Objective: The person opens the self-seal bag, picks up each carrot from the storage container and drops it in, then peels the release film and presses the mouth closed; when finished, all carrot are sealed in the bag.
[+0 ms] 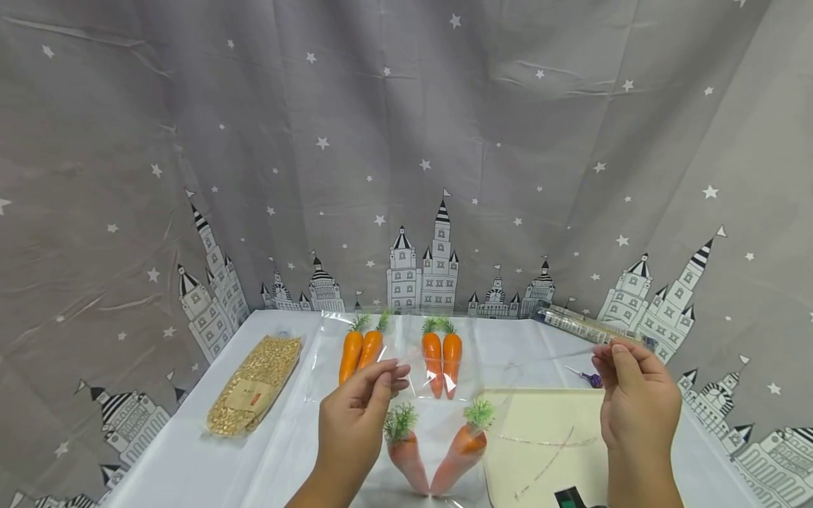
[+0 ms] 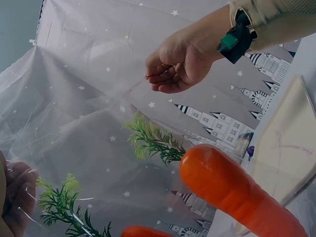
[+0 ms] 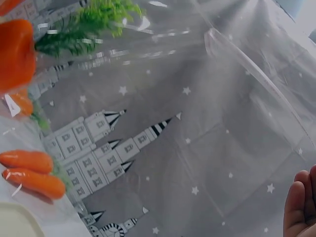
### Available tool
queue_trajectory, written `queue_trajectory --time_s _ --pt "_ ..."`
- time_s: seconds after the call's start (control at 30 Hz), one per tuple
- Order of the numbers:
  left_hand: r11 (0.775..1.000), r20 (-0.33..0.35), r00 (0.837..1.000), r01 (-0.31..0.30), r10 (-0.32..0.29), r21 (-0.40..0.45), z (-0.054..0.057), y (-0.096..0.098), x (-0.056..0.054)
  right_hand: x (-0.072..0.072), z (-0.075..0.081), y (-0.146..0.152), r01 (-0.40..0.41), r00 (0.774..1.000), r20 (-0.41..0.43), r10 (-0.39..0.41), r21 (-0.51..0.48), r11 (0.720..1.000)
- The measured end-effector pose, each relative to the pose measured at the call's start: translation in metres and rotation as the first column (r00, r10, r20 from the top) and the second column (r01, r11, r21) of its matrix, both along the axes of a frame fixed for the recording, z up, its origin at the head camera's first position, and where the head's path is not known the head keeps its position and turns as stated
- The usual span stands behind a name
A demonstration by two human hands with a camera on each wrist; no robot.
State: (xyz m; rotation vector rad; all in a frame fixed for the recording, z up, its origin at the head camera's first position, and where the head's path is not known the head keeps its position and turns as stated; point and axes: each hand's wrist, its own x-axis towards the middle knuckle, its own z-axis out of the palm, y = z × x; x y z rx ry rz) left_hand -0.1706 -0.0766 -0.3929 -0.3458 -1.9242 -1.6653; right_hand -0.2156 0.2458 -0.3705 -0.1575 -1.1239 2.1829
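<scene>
A clear plastic bag (image 3: 247, 69) is stretched between both hands, with two orange carrots with green leafy tops in it. In the head view its left carrot (image 1: 408, 462) and right carrot (image 1: 459, 462) lean together at their tips, low in the middle. My left hand (image 1: 356, 416) pinches the bag's upper left side between thumb and fingers. The right hand (image 1: 638, 398) is higher and further right, pinching the opposite upper edge with curled fingers. In the left wrist view one carrot (image 2: 237, 190) is close to the camera.
Behind lie two clear bags holding carrots (image 1: 362, 353) and more carrots (image 1: 442, 360). A bag of grain (image 1: 254, 388) lies at left. A cream tray (image 1: 546, 409) holds thin crossed strips (image 1: 546, 444). A purple-ended stick (image 1: 589, 379) and a long clear packet (image 1: 584, 326) are behind it.
</scene>
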Motion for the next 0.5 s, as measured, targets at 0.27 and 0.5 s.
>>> queue_trajectory --time_s 0.27,0.5 --pt "1.0 -0.016 1.0 -0.012 0.013 0.013 -0.001 -0.001 0.001 -0.003 -0.007 0.016 0.022 1.0 0.011 -0.021 -0.073 0.997" --pt "1.0 -0.01 1.0 -0.005 0.005 0.021 -0.001 -0.001 0.001 -0.005 -0.01 0.026 0.03 0.999 0.028 -0.026 -0.152 0.988"
